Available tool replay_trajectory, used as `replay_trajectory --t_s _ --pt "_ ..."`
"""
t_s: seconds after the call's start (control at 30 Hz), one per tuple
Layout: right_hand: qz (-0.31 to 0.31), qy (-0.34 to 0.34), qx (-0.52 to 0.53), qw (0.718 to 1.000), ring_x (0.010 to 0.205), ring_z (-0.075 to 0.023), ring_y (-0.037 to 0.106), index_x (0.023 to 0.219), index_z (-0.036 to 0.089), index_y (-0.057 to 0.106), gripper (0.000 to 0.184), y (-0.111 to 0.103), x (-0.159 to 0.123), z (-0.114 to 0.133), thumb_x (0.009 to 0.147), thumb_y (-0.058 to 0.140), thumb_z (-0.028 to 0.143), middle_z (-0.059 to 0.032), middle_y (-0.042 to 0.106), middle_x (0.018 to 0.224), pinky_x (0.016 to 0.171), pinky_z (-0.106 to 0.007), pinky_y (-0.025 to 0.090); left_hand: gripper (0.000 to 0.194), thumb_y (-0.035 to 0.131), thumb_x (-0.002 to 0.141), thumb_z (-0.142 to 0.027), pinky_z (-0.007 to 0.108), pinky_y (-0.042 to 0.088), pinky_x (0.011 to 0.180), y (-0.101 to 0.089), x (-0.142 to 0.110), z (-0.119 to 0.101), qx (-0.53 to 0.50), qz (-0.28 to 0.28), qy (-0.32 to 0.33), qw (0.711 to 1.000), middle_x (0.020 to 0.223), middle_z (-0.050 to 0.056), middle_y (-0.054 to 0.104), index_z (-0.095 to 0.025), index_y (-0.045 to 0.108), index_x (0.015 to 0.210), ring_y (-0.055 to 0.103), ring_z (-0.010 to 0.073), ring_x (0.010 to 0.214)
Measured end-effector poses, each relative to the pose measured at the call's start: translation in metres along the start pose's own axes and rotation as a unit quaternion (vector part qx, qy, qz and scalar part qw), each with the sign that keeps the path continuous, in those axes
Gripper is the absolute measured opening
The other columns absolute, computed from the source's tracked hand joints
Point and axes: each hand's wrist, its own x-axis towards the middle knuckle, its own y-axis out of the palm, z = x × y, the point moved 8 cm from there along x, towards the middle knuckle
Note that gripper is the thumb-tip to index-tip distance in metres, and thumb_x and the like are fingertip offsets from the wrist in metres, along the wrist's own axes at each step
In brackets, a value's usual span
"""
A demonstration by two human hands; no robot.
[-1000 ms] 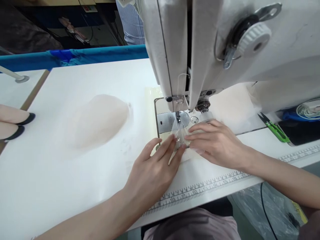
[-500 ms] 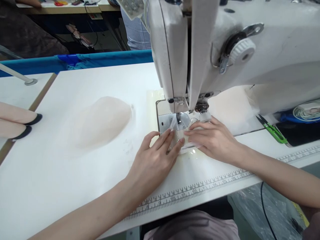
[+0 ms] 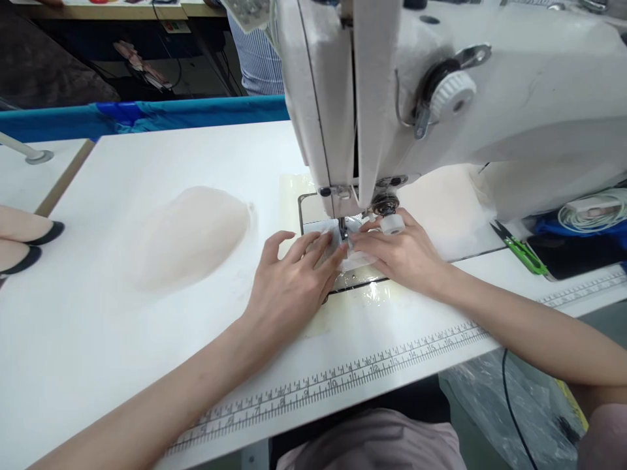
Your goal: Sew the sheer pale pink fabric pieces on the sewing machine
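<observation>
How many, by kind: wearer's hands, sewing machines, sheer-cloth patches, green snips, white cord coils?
Left hand and right hand: 2
Sewing machine: 1
Sheer cloth at the needle, sheer cloth on the left, pale cloth under the machine arm: 3
Green snips: 1
White cord coil: 1
Total: 8

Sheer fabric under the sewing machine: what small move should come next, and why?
Probably a gentle, even guiding of the sheer fabric farther under the presser foot, keeping fingertips clear. The left hand and right hand are at the fabric on either side of the foot, and some fabric lies on the near side of it.
</observation>
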Motion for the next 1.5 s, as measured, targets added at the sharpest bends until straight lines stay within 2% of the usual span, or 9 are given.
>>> replay_trajectory --t_s 0.17,0.33,0.43,0.73,0.83,0.97,1.07,1.27,1.5 --pt "-0.027 -0.009 0.029 0.999 0.087 -0.0174 0.063 0.093 0.022 0.071 0.019 -0.004 -0.001 0.006 0.092 0.054 0.015 0.0016 0.075 0.092 0.090 -0.035 0.039 0.019 0.049 0.094 -0.020 0.038 0.039 0.064 -0.007 0.002 0.003 -0.033 -0.034 -0.014 0.999 0.119 0.005 0.068 -0.021 0.066 0.103 0.063 0.0229 0.084" --pt "-0.045 0.089 0.142 0.985 0.073 -0.0155 0.063 0.094 0.021 0.074 0.021 -0.004 -0.002 -0.011 0.095 0.054 0.030 -0.0006 0.072 0.076 0.082 -0.033 0.046 0.020 0.044 0.096 -0.021 0.032 0.044 0.070 0.006 0.008 0.022 -0.212 0.018 -0.100 0.972 0.092 0.004 0.068 -0.018 0.063 0.098 0.057 0.0172 0.075" --pt "-0.029 0.146 0.159 0.976 0.070 -0.0164 0.061 0.095 0.019 0.075 0.028 -0.002 -0.001 -0.021 0.096 0.052 0.036 -0.0018 0.069 0.071 0.078 -0.033 0.047 0.022 0.048 0.093 -0.022 0.031 0.047 0.070 0.016 0.011 0.031 -0.271 0.051 -0.151 0.949 0.097 0.005 0.064 -0.018 0.065 0.106 0.057 0.0180 0.080" --pt "-0.002 0.180 0.178 0.967 0.078 -0.0180 0.066 0.098 0.022 0.074 0.023 0.002 -0.003 -0.025 0.091 0.052 0.019 -0.0011 0.074 0.085 0.084 -0.037 0.045 0.027 0.046 0.094 -0.024 0.026 0.046 0.063 0.021 0.016 0.035 -0.396 0.043 -0.151 0.905 0.081 0.003 0.054 -0.018 0.070 0.086 0.054 0.0122 0.069" --pt "-0.010 0.145 0.185 0.972 0.076 -0.0170 0.065 0.095 0.022 0.074 0.021 0.000 -0.004 -0.021 0.090 0.053 0.020 0.0002 0.074 0.083 0.085 -0.036 0.045 0.030 0.045 0.095 -0.025 0.028 0.046 0.065 0.016 0.014 0.030 -0.364 0.027 -0.104 0.925 0.082 0.004 0.056 -0.017 0.070 0.079 0.054 0.0131 0.071" --pt "-0.024 0.046 0.154 0.987 0.091 -0.0194 0.065 0.089 0.021 0.073 0.019 -0.006 -0.007 -0.006 0.088 0.054 0.017 0.0003 0.075 0.097 0.086 -0.037 0.043 0.023 0.050 0.094 -0.024 0.036 0.043 0.071 0.002 0.005 0.008 -0.171 -0.033 0.016 0.985 0.089 0.007 0.064 -0.021 0.071 0.101 0.056 0.0204 0.081" --pt "-0.043 -0.012 0.112 0.993 0.100 -0.0197 0.064 0.089 0.020 0.071 0.018 -0.010 -0.010 0.003 0.090 0.054 0.016 0.0006 0.075 0.101 0.088 -0.038 0.042 0.025 0.053 0.093 -0.020 0.040 0.041 0.077 -0.008 -0.004 -0.007 -0.044 -0.059 0.069 0.995 0.106 0.007 0.070 -0.023 0.066 0.114 0.059 0.0236 0.092" --pt "-0.050 -0.031 0.088 0.994 0.100 -0.0165 0.065 0.091 0.021 0.070 0.018 -0.011 -0.010 0.008 0.093 0.052 0.016 0.0023 0.075 0.100 0.087 -0.036 0.041 0.029 0.048 0.095 -0.015 0.041 0.037 0.090 -0.009 -0.008 -0.012 -0.012 -0.024 0.067 0.997 0.121 0.005 0.067 -0.021 0.060 0.120 0.057 0.0228 0.118" --pt "-0.057 -0.034 0.087 0.994 0.096 -0.0161 0.066 0.089 0.018 0.069 0.016 -0.012 -0.009 0.009 0.092 0.054 0.014 0.0013 0.075 0.097 0.088 -0.035 0.042 0.027 0.051 0.095 -0.017 0.042 0.038 0.092 -0.007 -0.006 -0.010 -0.019 -0.036 0.069 0.997 0.119 0.006 0.068 -0.020 0.061 0.120 0.058 0.0244 0.121"
